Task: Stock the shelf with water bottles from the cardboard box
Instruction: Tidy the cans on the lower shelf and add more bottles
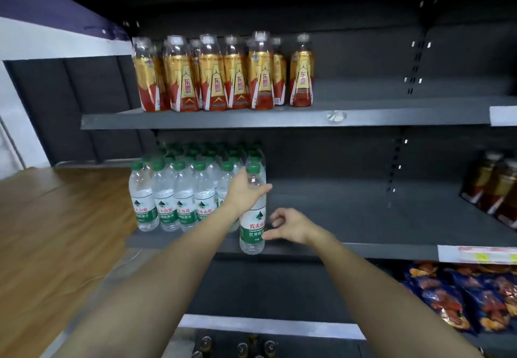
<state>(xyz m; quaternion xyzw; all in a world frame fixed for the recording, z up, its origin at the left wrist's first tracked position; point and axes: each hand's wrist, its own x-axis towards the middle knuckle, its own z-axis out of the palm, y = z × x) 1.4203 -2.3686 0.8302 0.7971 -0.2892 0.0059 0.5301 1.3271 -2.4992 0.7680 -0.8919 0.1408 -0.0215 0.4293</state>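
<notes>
Item: water bottle [252, 217], green cap, upright at the near edge of the middle shelf [363, 250], just right of the stocked water bottles [170, 198] that stand in rows reaching to the back. I see my left hand [244, 190] wrapped round its upper body. My right hand [291, 224] sits beside its label, fingers loosely curled, fingertips near or touching; I cannot tell which. Upper shelf [223, 120]: gold-labelled drink bottles [221, 78]. Lower right: snack bags [461, 296].

Water bottles [170, 198] stand left on middle shelf [363, 250]; drink bottles [223, 75] on shelf above; snack bags [470, 299] below right.
</notes>
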